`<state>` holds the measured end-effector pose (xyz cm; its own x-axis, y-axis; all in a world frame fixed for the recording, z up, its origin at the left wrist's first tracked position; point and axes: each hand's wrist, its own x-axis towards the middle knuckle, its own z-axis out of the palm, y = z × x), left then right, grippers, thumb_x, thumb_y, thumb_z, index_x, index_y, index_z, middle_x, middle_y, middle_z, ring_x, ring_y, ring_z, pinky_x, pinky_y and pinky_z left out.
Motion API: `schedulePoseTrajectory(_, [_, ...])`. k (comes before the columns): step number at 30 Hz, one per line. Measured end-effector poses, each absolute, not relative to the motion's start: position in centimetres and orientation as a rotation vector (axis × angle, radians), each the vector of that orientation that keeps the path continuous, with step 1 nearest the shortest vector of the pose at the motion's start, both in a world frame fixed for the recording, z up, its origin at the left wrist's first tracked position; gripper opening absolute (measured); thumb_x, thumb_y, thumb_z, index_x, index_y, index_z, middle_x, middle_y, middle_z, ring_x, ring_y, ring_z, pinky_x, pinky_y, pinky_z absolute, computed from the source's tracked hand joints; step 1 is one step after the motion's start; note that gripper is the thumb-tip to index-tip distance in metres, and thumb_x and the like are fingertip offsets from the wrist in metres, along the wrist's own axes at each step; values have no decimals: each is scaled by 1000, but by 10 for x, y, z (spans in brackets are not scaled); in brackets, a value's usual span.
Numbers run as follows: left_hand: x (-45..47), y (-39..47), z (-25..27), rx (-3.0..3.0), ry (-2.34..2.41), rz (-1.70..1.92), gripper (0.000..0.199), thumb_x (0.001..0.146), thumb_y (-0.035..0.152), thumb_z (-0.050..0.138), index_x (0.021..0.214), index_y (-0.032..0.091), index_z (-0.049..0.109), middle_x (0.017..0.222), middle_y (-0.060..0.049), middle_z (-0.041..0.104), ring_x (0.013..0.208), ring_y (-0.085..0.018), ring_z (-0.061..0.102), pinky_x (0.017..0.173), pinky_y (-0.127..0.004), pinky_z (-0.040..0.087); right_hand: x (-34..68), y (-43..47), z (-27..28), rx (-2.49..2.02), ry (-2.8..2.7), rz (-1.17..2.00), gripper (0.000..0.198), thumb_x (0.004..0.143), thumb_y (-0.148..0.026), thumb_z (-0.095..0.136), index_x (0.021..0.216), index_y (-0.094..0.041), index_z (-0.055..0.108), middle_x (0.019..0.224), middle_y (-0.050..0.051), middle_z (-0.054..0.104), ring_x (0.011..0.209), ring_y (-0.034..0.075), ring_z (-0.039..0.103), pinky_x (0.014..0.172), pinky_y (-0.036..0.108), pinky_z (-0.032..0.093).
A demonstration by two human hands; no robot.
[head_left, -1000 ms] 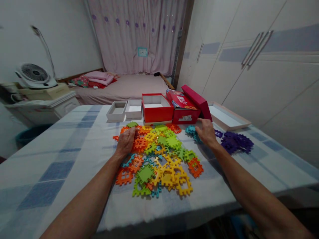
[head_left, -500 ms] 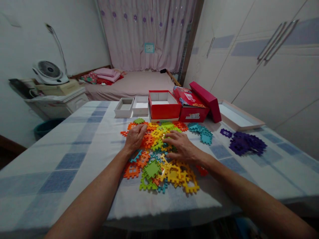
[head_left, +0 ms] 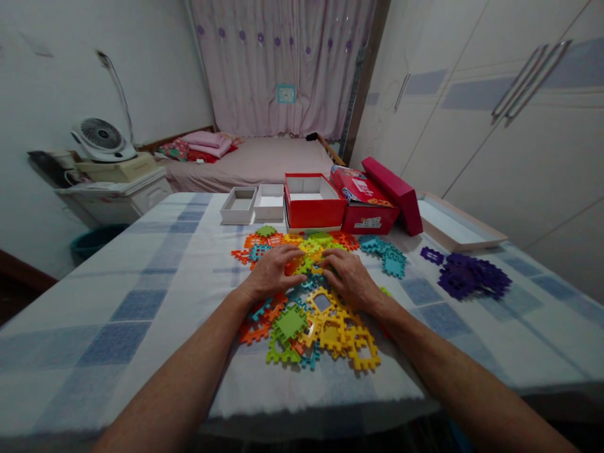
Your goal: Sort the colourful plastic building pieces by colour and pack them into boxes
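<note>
Both my hands rest over a heap of interlocking plastic building pieces in the middle of the table. My left hand [head_left: 276, 270] is at the heap's left side, thumb and fingers apart around orange and yellow-green pieces. Facing it, my right hand [head_left: 350, 277] has its bent fingers spread over yellow and green pieces [head_left: 314, 248]. Closer to me lie yellow window-frame pieces [head_left: 333, 330], a green square piece [head_left: 289, 322] and orange pieces [head_left: 255, 332]. A blue piece [head_left: 259, 251] sits on orange ones beyond my left hand. Some pieces beneath my palms are hidden.
Teal pieces [head_left: 391, 259] and a purple pile [head_left: 474, 275] lie to the right. Along the back stand two small white boxes [head_left: 238, 214], an open red box [head_left: 315, 214], another red box [head_left: 370, 217] with a leaning lid [head_left: 396, 198], and a shallow tray [head_left: 465, 242].
My left hand has moved right and its fingers have opened, uncovering the blue piece on the orange ones. My right hand has shifted slightly right and away from me. The view has moved slightly.
</note>
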<state>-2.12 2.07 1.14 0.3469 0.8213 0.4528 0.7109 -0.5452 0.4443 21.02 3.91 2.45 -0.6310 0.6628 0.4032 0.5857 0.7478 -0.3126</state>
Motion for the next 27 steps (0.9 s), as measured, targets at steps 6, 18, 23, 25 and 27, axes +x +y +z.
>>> schedulePoseTrajectory(6, [-21, 18, 18, 2290, 1475, 1081, 27, 84, 35, 58, 106, 21, 66, 111, -9, 68, 105, -23, 62, 93, -38, 48, 214, 37, 31, -832, -2322, 426, 12, 93, -28, 50, 89, -19, 58, 117, 11, 60, 115, 21, 53, 97, 40, 41])
schedulePoseTrajectory(18, [-27, 28, 11, 1986, 1685, 1364, 23, 85, 34, 50, 90, 22, 69, 95, -3, 73, 90, -20, 65, 86, -32, 48, 212, 36, 28, -882, -2351, -45, 18, 89, -22, 52, 105, -19, 60, 122, 13, 58, 120, 26, 47, 100, 43, 35])
schedulePoseTrajectory(23, [-27, 28, 12, 1926, 1708, 1400, 24, 85, 34, 49, 90, 22, 70, 97, -3, 73, 91, -20, 65, 86, -32, 49, 199, 15, 35, -978, -2632, -151, 12, 85, -28, 60, 93, -20, 63, 95, 9, 65, 97, 25, 54, 88, 40, 38])
schedulePoseTrajectory(25, [-26, 28, 12, 1914, 1714, 1407, 24, 85, 33, 50, 91, 22, 70, 97, -3, 73, 91, -20, 65, 86, -32, 49, 197, 12, 33, -1033, -2628, -159, 23, 82, -30, 65, 101, -19, 62, 100, 11, 64, 100, 27, 53, 89, 41, 37])
schedulePoseTrajectory(27, [-26, 27, 13, 1894, 1736, 1406, 23, 84, 32, 50, 91, 21, 70, 97, -4, 73, 91, -20, 65, 87, -33, 49, 196, 13, 29, -1012, -2621, -114, 30, 82, -31, 66, 109, -19, 60, 107, 12, 64, 107, 28, 51, 93, 42, 36])
